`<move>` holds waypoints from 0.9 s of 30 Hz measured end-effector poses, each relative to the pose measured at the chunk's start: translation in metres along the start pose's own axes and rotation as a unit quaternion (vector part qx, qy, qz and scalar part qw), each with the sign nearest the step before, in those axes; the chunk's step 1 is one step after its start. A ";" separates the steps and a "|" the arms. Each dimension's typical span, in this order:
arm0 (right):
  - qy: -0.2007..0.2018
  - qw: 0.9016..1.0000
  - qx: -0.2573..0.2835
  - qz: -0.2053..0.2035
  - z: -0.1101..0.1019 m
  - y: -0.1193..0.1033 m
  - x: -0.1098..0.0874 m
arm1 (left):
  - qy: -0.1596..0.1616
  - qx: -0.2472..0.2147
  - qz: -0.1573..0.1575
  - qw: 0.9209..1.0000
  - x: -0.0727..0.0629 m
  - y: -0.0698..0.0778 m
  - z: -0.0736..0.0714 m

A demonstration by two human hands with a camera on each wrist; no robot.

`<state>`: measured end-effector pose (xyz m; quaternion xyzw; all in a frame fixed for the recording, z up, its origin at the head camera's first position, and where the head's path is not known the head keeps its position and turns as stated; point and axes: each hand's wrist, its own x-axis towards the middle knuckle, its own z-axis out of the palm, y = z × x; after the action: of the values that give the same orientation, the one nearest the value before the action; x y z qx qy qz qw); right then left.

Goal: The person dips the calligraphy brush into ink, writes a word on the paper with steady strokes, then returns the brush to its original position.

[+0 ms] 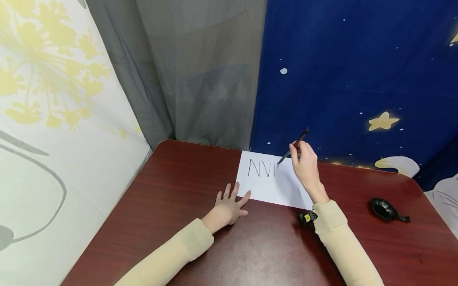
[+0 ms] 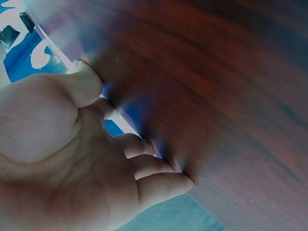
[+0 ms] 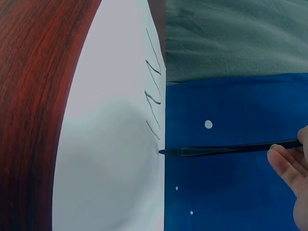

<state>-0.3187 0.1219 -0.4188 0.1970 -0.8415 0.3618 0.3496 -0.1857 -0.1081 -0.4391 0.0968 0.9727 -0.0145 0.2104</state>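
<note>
Probably light and stiff, the pen point(image 3: 226, 149) should steer well from a pinch mid-shaft; the right hand point(image 1: 306, 165) pinches it there, the tip pointing away from the fingers toward the paper point(image 1: 266, 188). That thin sheet likely slides and creases easily, so steadying it by an edge makes sense: it lies below the right hand, and the left hand point(image 1: 228, 209) spreads its fingers at the near-left corner.

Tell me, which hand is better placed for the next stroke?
Probably the right hand: it holds the pen, tip near the rightmost stroke. The left hand lies spread by the paper's lower-left corner, holding no pen.
</note>
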 end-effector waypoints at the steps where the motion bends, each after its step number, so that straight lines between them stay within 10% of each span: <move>1: 0.000 1.000 0.000 0.000 0.000 0.000 0.000 | 0.000 -0.001 0.000 1.000 0.000 0.000 0.000; 27: -0.005 1.000 -0.005 0.014 -0.004 -0.002 -0.002 | -0.002 -0.005 -0.001 1.000 0.003 -0.001 0.002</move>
<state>-0.3144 0.1237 -0.4180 0.1850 -0.8479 0.3612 0.3412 -0.1876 -0.1084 -0.4424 0.0946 0.9725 -0.0102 0.2124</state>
